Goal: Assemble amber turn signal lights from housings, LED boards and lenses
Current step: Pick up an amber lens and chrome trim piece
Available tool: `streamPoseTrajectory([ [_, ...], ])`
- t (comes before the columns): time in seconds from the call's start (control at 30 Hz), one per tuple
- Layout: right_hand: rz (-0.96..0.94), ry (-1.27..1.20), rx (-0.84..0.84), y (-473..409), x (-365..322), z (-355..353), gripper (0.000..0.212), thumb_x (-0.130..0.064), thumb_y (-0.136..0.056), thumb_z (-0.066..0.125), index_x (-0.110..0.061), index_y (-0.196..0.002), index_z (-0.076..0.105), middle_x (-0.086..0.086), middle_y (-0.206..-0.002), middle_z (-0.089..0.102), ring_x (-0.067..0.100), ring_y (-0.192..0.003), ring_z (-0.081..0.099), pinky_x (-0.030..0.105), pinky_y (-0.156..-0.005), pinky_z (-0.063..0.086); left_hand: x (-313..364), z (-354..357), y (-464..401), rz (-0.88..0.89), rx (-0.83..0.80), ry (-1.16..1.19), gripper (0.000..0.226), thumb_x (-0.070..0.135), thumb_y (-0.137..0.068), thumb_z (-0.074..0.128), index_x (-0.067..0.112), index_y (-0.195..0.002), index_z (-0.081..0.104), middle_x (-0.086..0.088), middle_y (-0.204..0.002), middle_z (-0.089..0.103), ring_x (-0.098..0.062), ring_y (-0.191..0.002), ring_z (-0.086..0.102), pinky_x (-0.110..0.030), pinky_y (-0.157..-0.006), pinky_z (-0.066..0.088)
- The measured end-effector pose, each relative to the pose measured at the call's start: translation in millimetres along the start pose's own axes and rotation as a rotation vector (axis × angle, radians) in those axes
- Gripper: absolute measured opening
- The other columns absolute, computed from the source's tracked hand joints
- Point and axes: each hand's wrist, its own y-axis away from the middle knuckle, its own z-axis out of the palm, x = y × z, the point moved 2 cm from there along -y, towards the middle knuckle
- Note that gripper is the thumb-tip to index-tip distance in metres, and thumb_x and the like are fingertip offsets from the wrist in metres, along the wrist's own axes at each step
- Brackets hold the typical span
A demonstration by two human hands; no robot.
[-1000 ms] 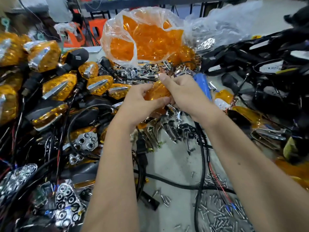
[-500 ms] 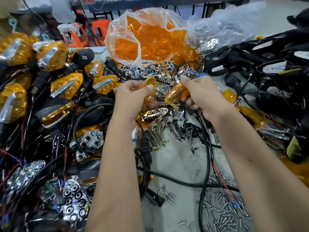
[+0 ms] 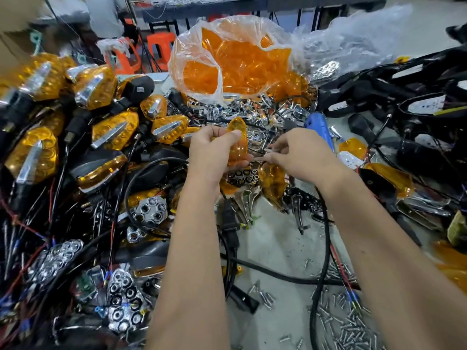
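My left hand (image 3: pixel 214 152) grips an amber lens (image 3: pixel 238 141) on edge above the middle of the table. Just to its right, my right hand (image 3: pixel 303 154) pinches a small thin chrome piece (image 3: pixel 267 153) with its fingertips, close to the lens edge. A second amber lens (image 3: pixel 274 184) lies on the table under my right hand. Beside it is a chrome reflector with hexagonal cells (image 3: pixel 237 176). Several assembled amber lights with black housings (image 3: pixel 113 132) are piled at the left.
A clear bag of amber lenses (image 3: pixel 235 61) stands at the back, with a heap of chrome trim pieces (image 3: pixel 252 112) in front. A blue tool (image 3: pixel 319 126) lies right of it. Black housings and cables (image 3: pixel 404 97) fill the right. Loose screws (image 3: pixel 341 324) lie near the front.
My hands pulled apart with one lens each. My right hand then let its lens drop to the table and took a small chrome piece. My left hand turned its lens upright.
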Motion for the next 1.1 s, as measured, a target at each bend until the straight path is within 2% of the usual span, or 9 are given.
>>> streamPoseTrajectory([
  [0.07,0.005,0.024,-0.010,0,8,-2,0.015,-0.027,-0.091,0.078,-0.020,-0.105,0.078,-0.001,-0.098,0.074,0.021,-0.093,0.068,0.040,-0.089,0.057,-1,-1,1,0.004,-0.005,0.026,0.017,0.012,-0.097,0.067,0.009,-0.092,0.051,-0.018,-0.097,0.070,-0.037,-0.074,0.078,-0.036,-0.061,0.062],
  [0.13,0.016,0.019,0.020,-1,16,-4,0.011,-0.017,-0.089,0.080,-0.020,-0.099,0.078,-0.002,-0.092,0.072,0.019,-0.088,0.067,0.036,-0.083,0.056,-1,-2,1,-0.005,-0.012,0.056,0.013,0.008,-0.097,0.065,0.008,-0.096,0.052,-0.021,-0.097,0.071,-0.038,-0.076,0.077,-0.038,-0.062,0.063],
  [0.33,0.061,-0.018,0.180,-6,50,-19,0.015,-0.021,-0.087,0.083,-0.017,-0.102,0.081,-0.001,-0.086,0.073,0.020,-0.086,0.068,0.040,-0.086,0.060,-4,-5,1,-0.025,-0.019,0.139,0.013,-0.003,-0.095,0.061,0.007,-0.099,0.055,-0.020,-0.092,0.072,-0.040,-0.081,0.077,-0.040,-0.066,0.063],
  [0.43,0.042,-0.055,0.143,-11,57,-26,0.018,-0.021,-0.085,0.086,-0.013,-0.100,0.080,-0.003,-0.078,0.070,0.013,-0.075,0.066,0.027,-0.075,0.054,-4,-6,1,-0.022,0.013,0.171,0.012,-0.001,-0.095,0.065,0.005,-0.100,0.057,-0.019,-0.093,0.073,-0.039,-0.081,0.077,-0.038,-0.065,0.063],
  [0.5,0.043,-0.166,0.140,-11,56,-29,0.019,-0.024,-0.082,0.088,-0.014,-0.096,0.079,-0.006,-0.076,0.069,0.004,-0.069,0.063,0.017,-0.064,0.046,-4,-6,1,-0.018,0.024,0.173,0.012,0.000,-0.095,0.068,0.004,-0.102,0.059,-0.019,-0.095,0.074,-0.036,-0.081,0.078,-0.038,-0.065,0.063],
  [0.67,0.066,-0.537,0.022,2,33,-15,0.022,-0.031,-0.087,0.084,-0.022,-0.100,0.069,0.001,-0.081,0.070,-0.003,-0.048,0.058,0.011,-0.043,0.039,-4,-4,0,0.001,0.063,0.096,0.014,0.005,-0.091,0.075,0.008,-0.100,0.065,-0.015,-0.098,0.078,-0.027,-0.078,0.078,-0.033,-0.065,0.061],
  [0.8,0.031,-0.856,-0.102,15,20,-9,0.019,-0.026,-0.099,0.070,-0.007,-0.102,0.073,0.001,-0.068,0.055,0.010,-0.050,0.043,0.017,-0.042,0.034,-6,-4,-1,-0.009,0.010,0.092,0.015,-0.002,-0.092,0.071,0.007,-0.102,0.063,-0.016,-0.097,0.074,-0.025,-0.078,0.077,-0.036,-0.068,0.063],
  [0.93,0.058,-1.250,-0.226,20,20,-14,0.026,-0.021,-0.106,0.055,-0.007,-0.109,0.077,0.001,-0.086,0.058,0.009,-0.057,0.046,0.018,-0.045,0.037,-8,-1,-1,-0.020,-0.024,0.079,0.022,-0.007,-0.092,0.067,0.006,-0.109,0.063,-0.019,-0.101,0.072,-0.030,-0.086,0.077,-0.039,-0.070,0.064],
  [1.1,0.032,-1.342,-0.303,23,23,-13,0.029,-0.014,-0.106,0.052,-0.008,-0.102,0.080,0.005,-0.087,0.061,0.010,-0.060,0.049,0.018,-0.047,0.039,-7,2,0,-0.016,-0.049,0.125,0.023,-0.008,-0.091,0.066,0.005,-0.109,0.062,-0.023,-0.103,0.074,-0.031,-0.083,0.077,-0.040,-0.071,0.064],
])
